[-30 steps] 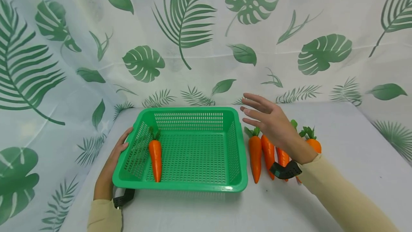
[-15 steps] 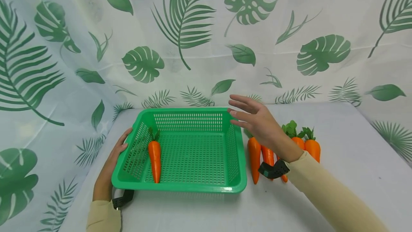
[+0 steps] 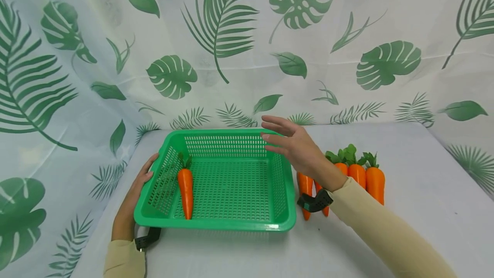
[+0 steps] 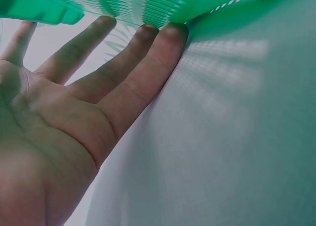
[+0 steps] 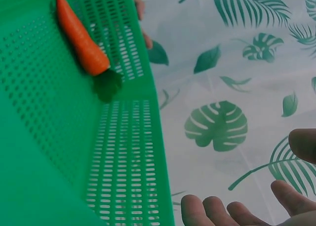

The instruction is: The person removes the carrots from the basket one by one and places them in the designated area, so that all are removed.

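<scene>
A green plastic basket [image 3: 216,225] with slotted walls stands on the white table, and one carrot [image 3: 186,192] with leafy top lies along its left side. My left hand [image 3: 136,190] rests against the basket's left outer wall. In the left wrist view the hand's fingers [image 4: 133,90] are extended, their tips at the slotted wall. Over the basket's back right corner hovers my right hand [image 3: 297,145], fingers spread and holding nothing. The right wrist view shows the carrot [image 5: 81,38] inside the basket, with the right fingertips at the lower right.
Right of the basket lie several carrots side by side, among them the rightmost carrot [image 3: 375,181] and its neighbour [image 3: 356,174]; my right forearm partly hides the row. Behind stands a white leaf-print curtain [image 3: 239,98]. Black wrist cameras sit on both wrists.
My right hand has moved left, from above the carrot row to over the basket's right rim, uncovering more carrots on the right. The left hand and basket stay put.
</scene>
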### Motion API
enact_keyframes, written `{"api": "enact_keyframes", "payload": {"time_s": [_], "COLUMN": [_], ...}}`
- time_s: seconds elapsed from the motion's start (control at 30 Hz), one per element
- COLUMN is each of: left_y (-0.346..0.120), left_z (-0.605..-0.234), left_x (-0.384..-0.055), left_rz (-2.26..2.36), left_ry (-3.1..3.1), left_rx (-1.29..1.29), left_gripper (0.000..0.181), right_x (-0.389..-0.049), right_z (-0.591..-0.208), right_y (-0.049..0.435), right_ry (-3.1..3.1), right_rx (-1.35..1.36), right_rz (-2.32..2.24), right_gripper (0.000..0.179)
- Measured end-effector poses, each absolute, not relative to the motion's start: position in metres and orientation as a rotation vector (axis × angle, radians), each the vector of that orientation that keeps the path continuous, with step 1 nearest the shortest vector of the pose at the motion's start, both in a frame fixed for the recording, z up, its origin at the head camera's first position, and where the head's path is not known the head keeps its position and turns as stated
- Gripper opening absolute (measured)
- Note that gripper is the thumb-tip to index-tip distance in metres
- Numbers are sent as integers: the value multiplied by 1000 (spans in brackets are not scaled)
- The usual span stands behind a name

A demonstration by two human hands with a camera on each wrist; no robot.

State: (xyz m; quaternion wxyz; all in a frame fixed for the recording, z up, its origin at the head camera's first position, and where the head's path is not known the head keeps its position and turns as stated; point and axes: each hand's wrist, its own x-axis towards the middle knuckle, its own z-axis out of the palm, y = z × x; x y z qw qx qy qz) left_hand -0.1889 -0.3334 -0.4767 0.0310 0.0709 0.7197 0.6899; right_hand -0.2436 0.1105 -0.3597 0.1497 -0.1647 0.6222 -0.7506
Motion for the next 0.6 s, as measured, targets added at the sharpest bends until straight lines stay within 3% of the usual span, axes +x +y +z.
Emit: {"api": "enact_keyframes", "payload": {"time_s": [0.6], "left_y": [-332], "left_z": [-474], "left_x": [-186], "left_rz": [2098], "left_ry": [2232], "left_rx": [203], "left_gripper": [67], "right_x": [-249], "right_z": [-369], "right_y": [83], "right_ry": [1785], "right_rx": [-481], "right_rz": [-2106], "right_gripper": [62]}}
